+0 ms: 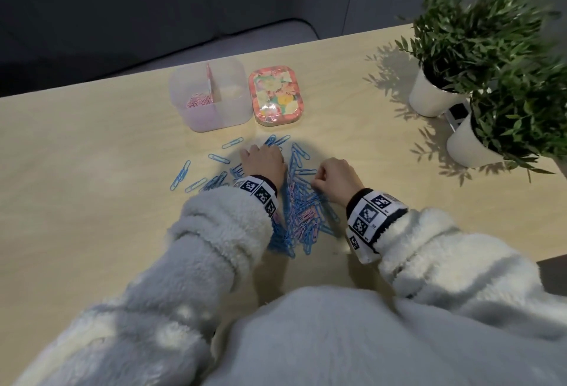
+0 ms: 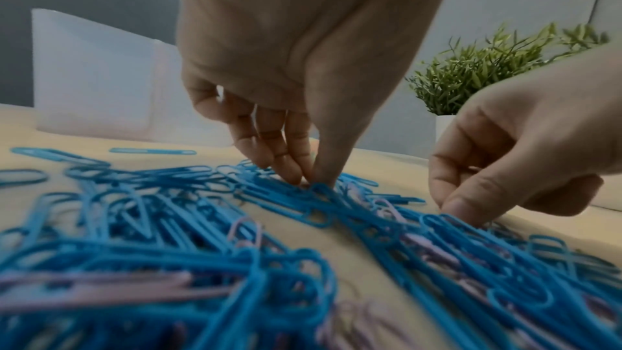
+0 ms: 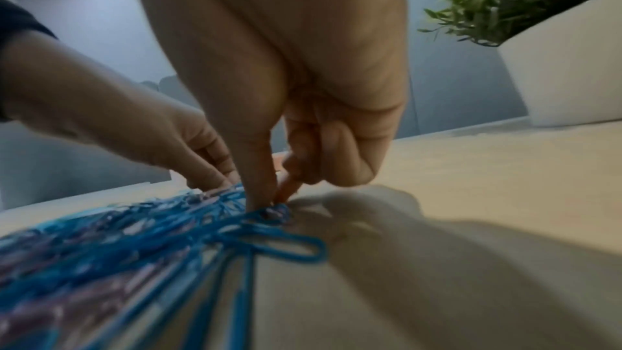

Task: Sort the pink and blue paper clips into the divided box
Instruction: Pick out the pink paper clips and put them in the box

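A mixed pile of blue and pink paper clips lies on the wooden table between my hands; most are blue. The clear divided box stands behind it, with pink clips in its left compartment. The right compartment looks bare. My left hand reaches down at the pile's far end, and its thumb and fingertips meet on a blue clip. My right hand is at the pile's right edge. Its thumb and forefinger pinch a clip there, with the other fingers curled.
A flowered tin sits right of the box. Loose blue clips are scattered to the left of the pile. Two potted plants in white pots stand at the right, a small dark device between them.
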`<move>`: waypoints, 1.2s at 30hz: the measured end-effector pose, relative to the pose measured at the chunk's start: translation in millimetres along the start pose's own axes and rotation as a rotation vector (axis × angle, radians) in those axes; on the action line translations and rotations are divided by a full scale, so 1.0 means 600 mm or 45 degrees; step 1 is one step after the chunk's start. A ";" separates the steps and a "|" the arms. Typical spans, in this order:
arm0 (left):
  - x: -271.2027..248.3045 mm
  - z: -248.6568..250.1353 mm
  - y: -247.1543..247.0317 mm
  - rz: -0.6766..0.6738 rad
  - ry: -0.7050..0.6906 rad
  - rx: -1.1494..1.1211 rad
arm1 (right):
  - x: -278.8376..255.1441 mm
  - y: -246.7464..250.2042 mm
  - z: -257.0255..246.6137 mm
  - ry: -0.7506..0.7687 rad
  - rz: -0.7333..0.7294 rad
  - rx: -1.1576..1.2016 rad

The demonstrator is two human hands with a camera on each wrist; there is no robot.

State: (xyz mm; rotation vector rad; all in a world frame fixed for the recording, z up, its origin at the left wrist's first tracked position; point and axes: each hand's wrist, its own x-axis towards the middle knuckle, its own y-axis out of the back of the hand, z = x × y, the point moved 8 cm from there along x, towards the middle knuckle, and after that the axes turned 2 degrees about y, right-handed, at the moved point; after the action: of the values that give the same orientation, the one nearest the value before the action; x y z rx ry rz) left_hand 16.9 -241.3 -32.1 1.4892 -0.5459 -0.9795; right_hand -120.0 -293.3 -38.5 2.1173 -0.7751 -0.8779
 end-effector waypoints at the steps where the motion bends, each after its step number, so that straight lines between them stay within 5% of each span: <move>1: 0.001 0.000 -0.003 -0.015 0.001 0.019 | 0.007 -0.009 0.002 -0.014 -0.046 -0.028; 8: -0.002 -0.019 -0.011 -0.108 -0.019 -0.086 | 0.016 -0.014 -0.004 0.063 -0.209 -0.011; 13: -0.011 -0.051 0.003 -0.031 0.044 -0.623 | 0.010 0.028 -0.011 -0.041 0.009 0.751; 16: -0.013 -0.077 0.005 -0.015 0.103 -1.035 | 0.006 0.006 -0.025 -0.161 -0.061 1.067; 22: -0.026 -0.115 0.010 -0.067 0.168 -1.340 | 0.018 -0.011 -0.103 0.367 -0.075 -0.130; 27: -0.045 -0.146 0.017 -0.026 0.233 -1.493 | 0.031 -0.025 -0.111 0.389 -0.167 -0.409; 32: -0.075 -0.152 0.004 -0.285 0.250 -1.686 | 0.043 0.032 -0.070 0.189 0.166 0.354; 36: -0.089 -0.137 -0.006 -0.298 -0.109 -1.109 | 0.019 0.021 -0.035 -0.147 0.096 1.170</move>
State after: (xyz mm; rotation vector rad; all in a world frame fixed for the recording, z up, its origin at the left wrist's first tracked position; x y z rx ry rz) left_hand 55.5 -151.1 -26.9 0.7321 0.0303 -1.2512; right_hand -100.3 -300.9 -21.9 2.7894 -1.5195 -0.6609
